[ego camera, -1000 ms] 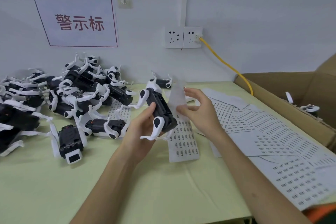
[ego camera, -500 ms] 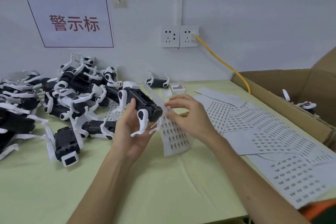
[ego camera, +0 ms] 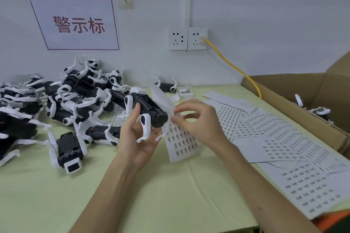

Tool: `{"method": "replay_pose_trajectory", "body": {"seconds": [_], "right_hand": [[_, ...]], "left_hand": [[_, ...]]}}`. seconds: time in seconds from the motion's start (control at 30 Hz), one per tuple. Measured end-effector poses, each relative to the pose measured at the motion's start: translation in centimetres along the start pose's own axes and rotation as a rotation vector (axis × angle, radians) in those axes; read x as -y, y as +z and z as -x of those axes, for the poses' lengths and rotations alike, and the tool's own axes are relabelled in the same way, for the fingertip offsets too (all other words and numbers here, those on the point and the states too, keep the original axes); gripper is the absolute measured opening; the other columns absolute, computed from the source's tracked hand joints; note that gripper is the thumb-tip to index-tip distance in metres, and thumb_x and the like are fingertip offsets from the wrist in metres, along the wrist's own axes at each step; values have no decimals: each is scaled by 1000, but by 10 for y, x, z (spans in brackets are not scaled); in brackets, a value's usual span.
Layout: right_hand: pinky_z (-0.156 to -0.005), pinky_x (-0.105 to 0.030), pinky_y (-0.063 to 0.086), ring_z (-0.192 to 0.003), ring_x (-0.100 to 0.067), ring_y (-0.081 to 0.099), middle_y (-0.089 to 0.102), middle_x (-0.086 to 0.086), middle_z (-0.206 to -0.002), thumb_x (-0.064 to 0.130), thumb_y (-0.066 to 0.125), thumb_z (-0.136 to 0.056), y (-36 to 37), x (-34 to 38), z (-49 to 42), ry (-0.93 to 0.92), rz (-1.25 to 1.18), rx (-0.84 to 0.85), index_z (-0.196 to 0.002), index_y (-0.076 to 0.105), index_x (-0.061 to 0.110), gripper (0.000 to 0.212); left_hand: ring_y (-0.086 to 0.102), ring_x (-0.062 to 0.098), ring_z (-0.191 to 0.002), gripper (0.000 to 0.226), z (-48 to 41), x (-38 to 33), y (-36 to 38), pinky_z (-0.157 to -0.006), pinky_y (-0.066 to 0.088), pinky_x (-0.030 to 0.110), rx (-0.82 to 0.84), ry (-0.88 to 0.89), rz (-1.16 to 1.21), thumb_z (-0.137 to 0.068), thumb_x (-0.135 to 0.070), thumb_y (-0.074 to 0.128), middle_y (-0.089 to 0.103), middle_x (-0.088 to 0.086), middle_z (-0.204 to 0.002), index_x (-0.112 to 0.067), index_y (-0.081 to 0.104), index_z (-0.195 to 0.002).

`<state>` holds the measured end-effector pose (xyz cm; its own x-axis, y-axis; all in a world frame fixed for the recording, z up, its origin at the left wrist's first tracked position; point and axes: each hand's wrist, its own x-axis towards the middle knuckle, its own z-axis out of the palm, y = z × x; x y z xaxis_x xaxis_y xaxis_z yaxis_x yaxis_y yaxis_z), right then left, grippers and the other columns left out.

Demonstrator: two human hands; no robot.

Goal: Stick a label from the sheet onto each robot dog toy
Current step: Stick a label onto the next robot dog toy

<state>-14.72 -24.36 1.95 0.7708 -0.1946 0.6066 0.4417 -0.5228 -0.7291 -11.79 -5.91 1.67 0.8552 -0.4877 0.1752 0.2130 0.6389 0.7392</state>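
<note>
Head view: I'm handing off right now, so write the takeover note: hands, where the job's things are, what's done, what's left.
Left hand: grips one robot dog toy, held belly-up above the table.
Right hand: pinches the label sheet at the toy's rear end; whether a label is already peeled is too small to tell.
More label sheets are spread on the table to the right.
Pile of toys lies on the left; a few sit in the cardboard box on the right.
Done: cannot tell which toys are labelled.
Left: label the held toy, then the pile.

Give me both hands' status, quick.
Left hand: holds a toy dog, fingers curled round its body.
Right hand: pinches the label sheet at its edge, beside the dog.
</note>
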Motion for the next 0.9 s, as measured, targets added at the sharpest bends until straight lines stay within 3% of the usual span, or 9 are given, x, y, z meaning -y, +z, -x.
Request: {"method": "replay_pose_trajectory", "body": {"seconds": [0.17, 0.23, 0.3, 0.5, 0.63, 0.73, 0.77, 0.83, 0.9], "right_hand": [[-78, -29, 61, -89, -8, 71, 74, 8, -91, 11, 86, -78, 1, 0, 3, -88, -2, -57, -89, 80, 12, 13], [-75, -26, 60, -87, -7, 71, 74, 5, -90, 8, 86, -77, 3, -1, 3, -119, 3, -82, -86, 80, 9, 11], [-74, -23, 59, -85, -6, 70, 75, 2, -88, 5, 85, -77, 5, -2, 3, -143, 26, -95, -83, 80, 7, 9], [-70, -30, 59, -82, -6, 70, 74, 2, -84, -3, 79, -78, 6, -3, 4, -209, 92, -152, -79, 79, 6, 8], [-71, -30, 60, -84, -7, 71, 76, 1, -85, -2, 76, -80, 7, -1, 5, -199, 93, -201, -84, 80, 6, 11], [-76, -29, 60, -90, -7, 71, 76, 4, -92, 4, 77, -82, 8, 1, 6, -175, 48, -158, -93, 80, 9, 12], [-78, -29, 60, -94, -7, 71, 75, 6, -96, 8, 79, -82, 7, 2, 6, -158, 31, -131, -97, 80, 10, 15], [-82, -29, 60, -99, -6, 70, 74, 7, -101, 13, 82, -81, 8, 4, 5, -140, 22, -112, -102, 80, 11, 21], [-84, -28, 59, -99, -4, 69, 74, 5, -102, 13, 84, -80, 10, 5, 6, -153, 42, -137, -102, 80, 11, 23]], "left_hand": [[72, 23, -79, 32, -1, 0, 0, -54, 49, 29, 18, 26, 22, -98, -42, 61, 75, 3, -98, -27, 67, -125], [73, 21, -78, 20, 1, 0, 1, -53, 48, 28, 52, 64, -1, -103, -41, 55, 75, -2, -79, -37, 75, -107], [72, 20, -78, 26, 2, -2, 3, -51, 45, 28, 67, 84, -15, -106, -40, 51, 72, -5, -70, -42, 75, -97], [75, 14, -89, 43, 3, -2, 4, -61, 54, 25, 131, 97, 10, -112, -40, 37, 78, -10, -91, -45, 78, -104], [68, 20, -83, 22, 3, -2, 6, -58, 45, 28, 106, 123, 30, -96, -50, 62, 71, -10, -75, -41, 79, -87], [67, 22, -79, 39, 3, -2, 6, -60, 48, 27, 134, 117, 18, -94, -52, 64, 71, -7, -71, -30, 79, -67], [65, 22, -77, 35, 2, -2, 5, -59, 46, 28, 103, 112, 20, -91, -53, 68, 70, -4, -75, -27, 79, -71], [59, 26, -77, 29, 1, -4, 5, -56, 41, 30, 34, 106, 53, -86, -52, 74, 63, 3, -87, -26, 75, -99], [62, 26, -80, 25, 1, -3, 4, -55, 42, 31, 18, 105, 63, -92, -48, 68, 63, 5, -90, -33, 72, -111]]}}
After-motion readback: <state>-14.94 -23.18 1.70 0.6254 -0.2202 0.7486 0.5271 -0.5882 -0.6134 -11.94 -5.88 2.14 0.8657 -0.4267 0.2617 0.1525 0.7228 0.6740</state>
